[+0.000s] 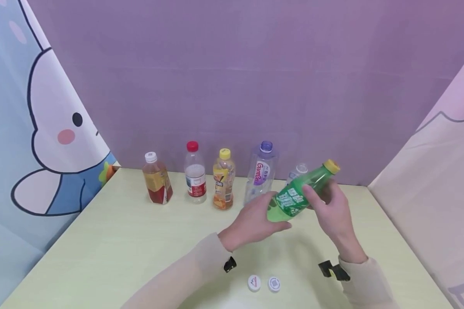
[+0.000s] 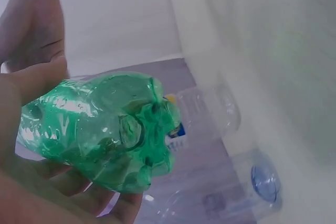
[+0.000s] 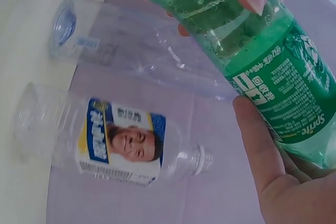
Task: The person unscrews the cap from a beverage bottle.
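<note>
A green Sprite bottle with a yellow cap is held tilted above the table, cap end up to the right. My left hand grips it near the base; the lobed bottom faces the left wrist view. The fingers of my right hand hold it higher up, around the label, with the thumb along its near side. Behind it stand a clear GanTen bottle with a bare neck and a smaller clear bottle, also without a cap, partly hidden in the head view.
Farther left in the row stand a yellow-capped bottle, a red-capped bottle and a white-capped bottle. Two loose white caps, one with a red mark and one with a dark print, lie near the front. A purple backdrop rises behind.
</note>
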Demonstrator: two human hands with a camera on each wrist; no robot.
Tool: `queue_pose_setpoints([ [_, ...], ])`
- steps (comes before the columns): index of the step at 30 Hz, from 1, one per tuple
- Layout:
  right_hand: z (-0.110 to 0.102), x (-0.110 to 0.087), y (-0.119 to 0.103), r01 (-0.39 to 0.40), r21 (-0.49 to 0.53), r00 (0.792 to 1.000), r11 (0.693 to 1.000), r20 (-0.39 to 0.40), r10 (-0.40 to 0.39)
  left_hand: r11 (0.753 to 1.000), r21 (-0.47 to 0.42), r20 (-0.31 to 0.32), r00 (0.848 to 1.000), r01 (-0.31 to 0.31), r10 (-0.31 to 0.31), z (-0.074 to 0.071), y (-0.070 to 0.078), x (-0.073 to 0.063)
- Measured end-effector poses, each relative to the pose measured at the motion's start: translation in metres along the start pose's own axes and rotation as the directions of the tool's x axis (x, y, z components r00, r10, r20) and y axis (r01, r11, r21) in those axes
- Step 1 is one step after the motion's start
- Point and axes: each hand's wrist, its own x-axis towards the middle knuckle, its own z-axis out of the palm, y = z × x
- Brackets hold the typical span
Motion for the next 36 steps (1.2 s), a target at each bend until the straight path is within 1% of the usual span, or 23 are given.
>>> queue_pose_setpoints([
  [4,0.004,0.000,-0.002,0.025,0.097,0.998,0.995,0.047,-0.030,0.998,0.053,-0.005,1.000,0.016,-0.015,-0.009,0.000,-0.006],
  [8,0.008,-0.001,-0.002,0.025,0.148,0.997,0.989,0.068,-0.035,0.996,0.081,0.003,1.000,0.026,-0.026,-0.016,0.000,-0.011],
  [12,0.011,-0.003,-0.004,0.026,0.178,0.996,0.984,0.082,-0.041,0.995,0.092,0.020,1.000,0.021,-0.023,-0.024,0.000,-0.015],
  [19,0.017,-0.005,-0.007,0.019,0.208,0.991,0.978,0.127,-0.046,0.991,0.131,0.055,0.998,0.023,-0.030,-0.039,-0.002,-0.022],
  [24,0.022,-0.007,-0.004,0.007,0.228,0.984,0.974,0.169,-0.047,0.991,0.132,0.073,0.997,-0.013,0.003,-0.047,-0.008,-0.027],
  [26,0.024,-0.009,-0.002,0.006,0.235,0.981,0.972,0.188,-0.051,0.991,0.133,0.084,0.996,-0.018,0.007,-0.050,-0.011,-0.030],
  [30,0.028,-0.010,-0.002,0.001,0.244,0.971,0.970,0.231,-0.059,0.989,0.149,0.104,0.994,-0.005,-0.011,-0.057,-0.015,-0.037],
  [36,0.032,-0.012,-0.004,0.005,0.217,0.960,0.976,0.272,-0.065,0.979,0.202,0.127,0.990,0.032,-0.059,-0.068,-0.017,-0.046],
])
